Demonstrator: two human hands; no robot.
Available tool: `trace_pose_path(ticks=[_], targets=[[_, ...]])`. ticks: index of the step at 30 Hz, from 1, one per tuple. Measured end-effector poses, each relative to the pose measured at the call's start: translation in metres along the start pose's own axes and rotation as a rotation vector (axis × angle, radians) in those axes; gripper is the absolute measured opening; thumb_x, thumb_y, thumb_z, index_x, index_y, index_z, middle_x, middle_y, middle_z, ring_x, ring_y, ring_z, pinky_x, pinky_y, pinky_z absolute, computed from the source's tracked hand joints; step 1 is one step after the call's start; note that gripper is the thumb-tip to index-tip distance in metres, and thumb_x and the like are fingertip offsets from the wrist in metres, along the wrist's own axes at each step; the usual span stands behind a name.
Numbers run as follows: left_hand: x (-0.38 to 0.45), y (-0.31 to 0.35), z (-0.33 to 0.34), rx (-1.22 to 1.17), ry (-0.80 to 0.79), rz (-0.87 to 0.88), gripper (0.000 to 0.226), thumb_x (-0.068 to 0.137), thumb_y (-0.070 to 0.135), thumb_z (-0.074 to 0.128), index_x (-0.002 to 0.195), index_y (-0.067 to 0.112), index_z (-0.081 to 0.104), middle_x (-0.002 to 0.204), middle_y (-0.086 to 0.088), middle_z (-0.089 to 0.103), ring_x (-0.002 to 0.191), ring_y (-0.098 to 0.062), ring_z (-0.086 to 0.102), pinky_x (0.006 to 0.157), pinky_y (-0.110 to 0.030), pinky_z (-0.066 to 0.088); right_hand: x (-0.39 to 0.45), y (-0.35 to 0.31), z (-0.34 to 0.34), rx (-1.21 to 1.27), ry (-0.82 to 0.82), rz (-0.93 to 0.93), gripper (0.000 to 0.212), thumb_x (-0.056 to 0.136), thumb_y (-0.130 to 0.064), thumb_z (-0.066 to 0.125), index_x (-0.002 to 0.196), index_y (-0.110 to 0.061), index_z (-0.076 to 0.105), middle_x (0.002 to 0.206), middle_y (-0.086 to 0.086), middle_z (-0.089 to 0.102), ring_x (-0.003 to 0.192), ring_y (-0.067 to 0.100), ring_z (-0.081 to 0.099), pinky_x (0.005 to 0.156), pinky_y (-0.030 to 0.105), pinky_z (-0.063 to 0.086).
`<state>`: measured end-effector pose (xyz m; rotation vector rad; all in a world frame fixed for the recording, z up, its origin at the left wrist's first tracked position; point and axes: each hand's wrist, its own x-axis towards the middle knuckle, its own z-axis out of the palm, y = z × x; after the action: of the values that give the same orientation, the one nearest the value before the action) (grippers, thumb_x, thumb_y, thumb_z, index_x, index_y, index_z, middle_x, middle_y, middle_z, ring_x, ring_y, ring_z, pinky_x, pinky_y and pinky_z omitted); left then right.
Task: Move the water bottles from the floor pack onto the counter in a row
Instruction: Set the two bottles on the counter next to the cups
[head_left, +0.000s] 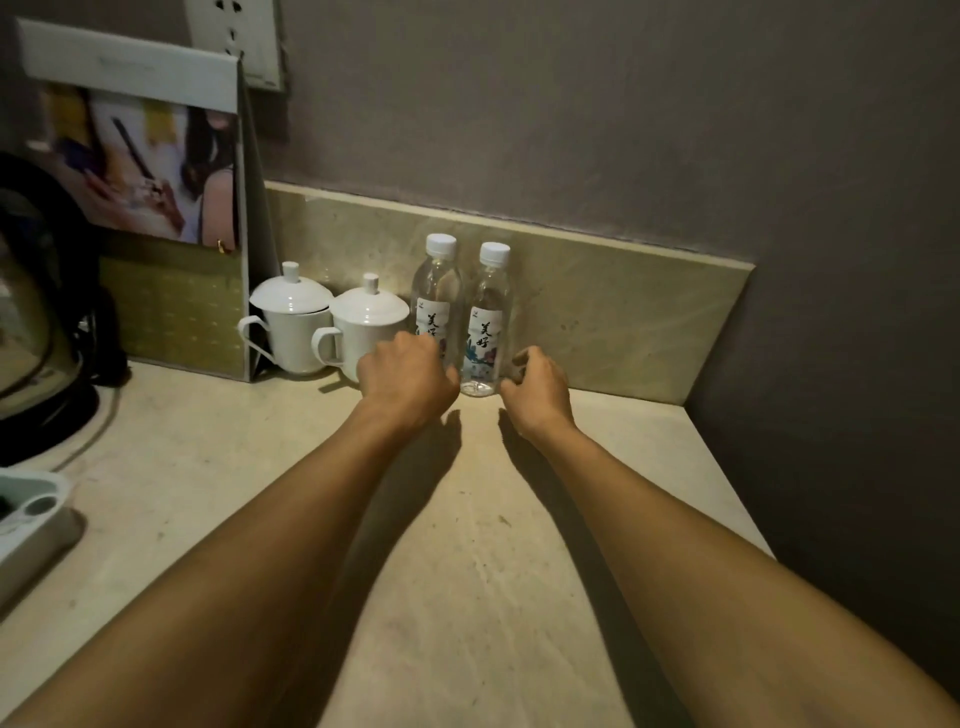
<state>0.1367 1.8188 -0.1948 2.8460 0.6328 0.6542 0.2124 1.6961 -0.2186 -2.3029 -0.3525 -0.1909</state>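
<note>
Both bare forearms stretch forward from the bottom edge over the pale stone counter (467, 571). Further in, the left hand (408, 376) sits with its back to the camera in front of the lower part of the left bottle (436, 296); its fingers curl down out of sight, so whether they grip that bottle cannot be told. Just across, the right hand (537, 384) is beside the right bottle (487, 322), fingers loosely curled and holding nothing, a sliver of gap showing between fingertips and plastic. These two clear, white-capped bottles stand upright side by side against the low backsplash (623, 306). Left of them are two lidded white cups (332, 327), then an upright printed card stand (156, 208), and a dark kettle (36, 312) at the far left
</note>
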Motion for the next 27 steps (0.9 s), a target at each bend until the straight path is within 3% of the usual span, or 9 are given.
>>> trace_pose_path(ticks=[2,5,9,13,16,18,22,27], targets=[[-0.004,0.013,-0.007,-0.045,0.008,0.026,0.033,0.091,0.041,0.055,0.096,0.009,0.063,0.092,-0.011,0.065,0.087,-0.032,0.064,0.073,-0.035,0.053,-0.003,0.000,-0.017,0.029,0.059,-0.026,0.013,0.089,-0.006,0.056,0.100,-0.010,0.061,0.108,0.011,0.065,0.101,0.028,0.061,0.090,0.042,0.051],[-0.011,0.038,-0.020,-0.071,0.031,0.066,0.031,0.091,0.041,0.054,0.092,0.011,0.064,0.090,-0.010,0.064,0.087,-0.032,0.063,0.070,-0.034,0.050,-0.009,0.000,-0.047,0.061,0.109,-0.084,0.012,0.087,-0.004,0.052,0.086,-0.011,0.062,0.094,0.011,0.068,0.089,0.028,0.064,0.083,0.042,0.053],[-0.029,0.086,-0.033,-0.097,0.087,0.123,0.026,0.088,0.029,0.053,0.100,0.012,0.068,0.098,-0.013,0.066,0.094,-0.034,0.063,0.069,-0.036,0.045,-0.026,0.017,-0.093,0.112,0.139,-0.151,0.010,0.086,-0.005,0.054,0.088,-0.011,0.062,0.090,0.008,0.067,0.086,0.028,0.066,0.081,0.046,0.055],[-0.057,0.149,-0.036,-0.178,0.054,0.180,0.027,0.088,0.024,0.054,0.111,0.018,0.068,0.105,-0.010,0.069,0.098,-0.032,0.063,0.077,-0.037,0.051,-0.051,0.055,-0.150,0.112,0.170,-0.162,0.008,0.089,-0.005,0.056,0.093,-0.008,0.062,0.092,0.008,0.065,0.087,0.024,0.064,0.081,0.043,0.056],[-0.085,0.201,-0.036,-0.206,0.044,0.233,0.030,0.088,0.021,0.053,0.114,0.021,0.068,0.107,-0.007,0.070,0.100,-0.030,0.063,0.077,-0.034,0.047,-0.072,0.090,-0.198,0.092,0.197,-0.153,0.008,0.090,-0.006,0.056,0.094,-0.007,0.062,0.093,0.006,0.064,0.087,0.020,0.062,0.078,0.037,0.056],[-0.104,0.236,-0.034,-0.235,0.021,0.269,0.029,0.087,0.019,0.055,0.113,0.021,0.069,0.106,-0.006,0.071,0.098,-0.028,0.064,0.078,-0.033,0.051,-0.088,0.116,-0.233,0.071,0.222,-0.139,0.007,0.089,-0.006,0.056,0.092,-0.009,0.061,0.091,0.004,0.063,0.084,0.017,0.060,0.070,0.027,0.051],[-0.141,0.308,-0.030,-0.300,-0.037,0.322,0.026,0.085,0.022,0.060,0.109,0.022,0.069,0.108,-0.008,0.070,0.100,-0.030,0.065,0.085,-0.041,0.056,-0.119,0.169,-0.295,0.036,0.294,-0.095,0.005,0.085,-0.007,0.058,0.084,-0.011,0.060,0.083,0.003,0.063,0.080,0.019,0.060,0.066,0.030,0.048],[-0.197,0.398,-0.017,-0.317,-0.071,0.429,0.026,0.088,0.026,0.057,0.111,0.026,0.067,0.112,-0.005,0.069,0.103,-0.030,0.064,0.085,-0.040,0.054,-0.158,0.237,-0.357,0.006,0.339,-0.020,0.006,0.083,-0.007,0.058,0.080,-0.012,0.059,0.078,0.002,0.062,0.075,0.018,0.057,0.062,0.024,0.039]])
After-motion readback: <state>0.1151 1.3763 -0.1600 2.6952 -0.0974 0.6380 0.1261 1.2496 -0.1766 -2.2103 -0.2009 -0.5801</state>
